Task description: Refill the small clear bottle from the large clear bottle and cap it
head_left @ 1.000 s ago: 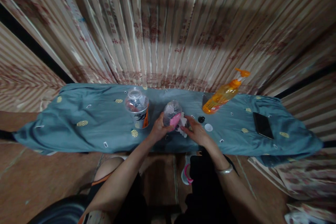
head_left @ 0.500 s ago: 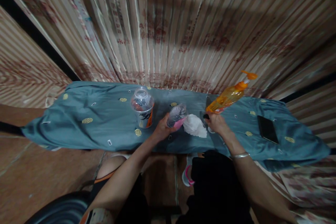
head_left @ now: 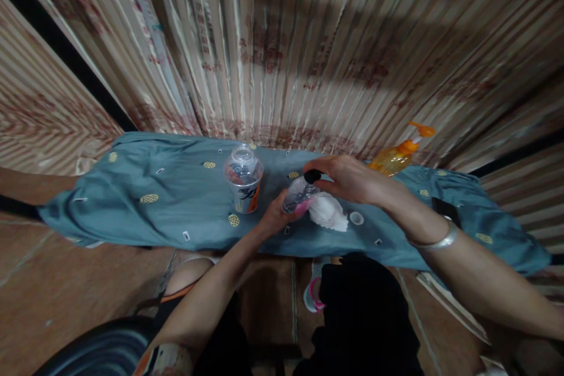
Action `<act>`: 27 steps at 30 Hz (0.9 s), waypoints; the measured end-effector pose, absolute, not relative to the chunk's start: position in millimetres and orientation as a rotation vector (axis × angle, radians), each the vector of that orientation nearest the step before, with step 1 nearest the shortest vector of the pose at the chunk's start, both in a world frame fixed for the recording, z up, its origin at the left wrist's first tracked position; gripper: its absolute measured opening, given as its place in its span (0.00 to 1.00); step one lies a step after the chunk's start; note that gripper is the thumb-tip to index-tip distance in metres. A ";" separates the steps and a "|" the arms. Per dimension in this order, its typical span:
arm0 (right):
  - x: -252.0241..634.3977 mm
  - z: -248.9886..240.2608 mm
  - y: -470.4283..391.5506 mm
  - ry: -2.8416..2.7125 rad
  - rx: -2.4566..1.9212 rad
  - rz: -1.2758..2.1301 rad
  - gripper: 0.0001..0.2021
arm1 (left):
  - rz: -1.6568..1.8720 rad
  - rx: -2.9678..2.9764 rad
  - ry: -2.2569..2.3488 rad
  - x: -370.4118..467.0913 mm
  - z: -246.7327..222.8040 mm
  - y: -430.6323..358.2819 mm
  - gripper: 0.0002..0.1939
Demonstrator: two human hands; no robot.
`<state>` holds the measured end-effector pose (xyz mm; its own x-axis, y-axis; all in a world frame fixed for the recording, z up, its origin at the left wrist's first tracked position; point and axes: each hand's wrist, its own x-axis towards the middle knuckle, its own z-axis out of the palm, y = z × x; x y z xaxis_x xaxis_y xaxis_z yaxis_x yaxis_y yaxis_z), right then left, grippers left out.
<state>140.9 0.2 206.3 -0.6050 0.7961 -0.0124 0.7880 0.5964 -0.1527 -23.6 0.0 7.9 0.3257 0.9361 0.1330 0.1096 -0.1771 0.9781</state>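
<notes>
My left hand (head_left: 275, 215) is wrapped round a small clear plastic bottle (head_left: 294, 198) that has pink at its lower part. The bottle leans, its mouth to the upper right. Between the fingertips of my right hand (head_left: 346, 177) is a black cap (head_left: 312, 176), held at the bottle's mouth. Whether the cap is seated on the neck, I cannot tell. A crumpled white tissue (head_left: 328, 212) lies beside the bottle, under my right hand. To its right is a small round whitish lid or dish (head_left: 356, 218).
A clear-lidded plastic cup (head_left: 244, 188) with orange and dark print stands to the left. Behind my right forearm are an orange pump bottle (head_left: 393, 157) and a black phone (head_left: 444, 209), both partly hidden. A teal cloth (head_left: 185, 188) covers the narrow table against a striped curtain (head_left: 264, 41).
My right hand has moved left and up with the black cap, from beside the tissue to the bottle's mouth. My left hand keeps the bottle in nearly the same place.
</notes>
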 end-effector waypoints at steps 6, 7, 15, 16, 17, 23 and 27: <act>130.7 211.3 5.3 -2.967 -1.453 0.135 0.09 | 1.031 1.560 0.967 -22.3 13.3 -3.1 0.24; 129.2 211.2 4.3 -2.973 -1.487 0.095 0.08 | 1.035 1.562 0.964 -22.2 13.6 -3.4 0.24; 117.4 210.0 2.2 -2.960 -1.720 -0.205 0.13 | 1.036 1.564 0.945 -22.7 1.8 1.7 0.28; 117.7 210.3 3.2 -2.967 -1.710 -0.172 0.12 | 1.034 1.564 0.940 -22.7 0.3 2.4 0.29; 118.7 210.9 4.3 -2.979 -1.685 -0.123 0.11 | 1.033 1.564 0.935 -22.8 -0.7 2.9 0.29; 130.8 222.2 8.9 -2.970 -1.421 0.121 0.10 | 1.048 1.555 0.914 -22.7 0.5 1.0 0.27; 132.6 226.6 9.8 -2.995 -1.357 0.068 0.11 | 1.054 1.551 0.917 -22.7 3.9 -0.2 0.28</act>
<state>132.6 9.8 226.6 -0.6504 0.7444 -0.1511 0.7506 0.6604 0.0232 -22.7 -0.2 3.9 0.3311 0.9265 0.1787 0.0484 -0.2058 0.9774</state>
